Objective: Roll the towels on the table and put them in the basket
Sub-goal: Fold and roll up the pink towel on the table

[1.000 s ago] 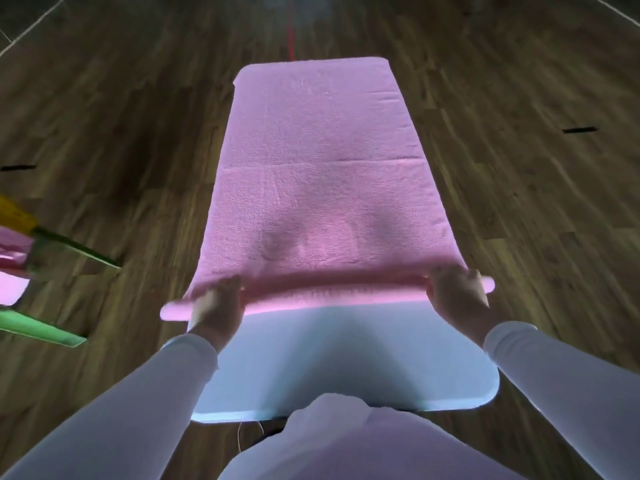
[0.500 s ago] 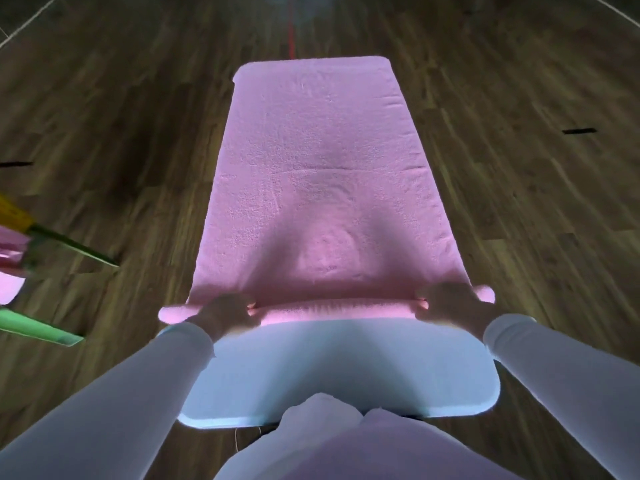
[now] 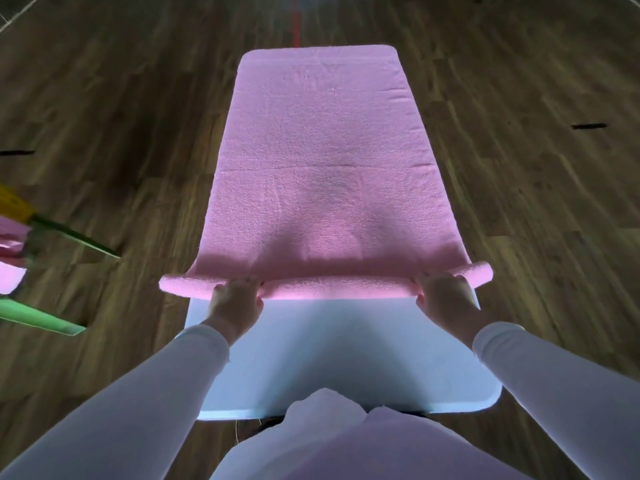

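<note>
A pink towel (image 3: 322,174) lies lengthwise along a narrow white bench (image 3: 332,355), covering its far part and hanging slightly past both long edges. The towel's near end is turned into a thin roll (image 3: 332,289) that runs crosswise, its tips jutting beyond the bench on both sides. The left hand (image 3: 235,303) presses on the roll near its left end, fingers curled over the top of it; the right hand (image 3: 445,297) does the same near the right end. Both hands grip the rolled edge from the near side, and the flat stretch of towel extends away from them. White sleeves (image 3: 554,386) cover both arms. The bare near part of the bench lies between the forearms. At the left edge of the view, a green-sided basket (image 3: 38,317) sits on the wooden floor (image 3: 114,133), with pink cloth (image 3: 10,237) showing inside it, well apart from the hands.
</note>
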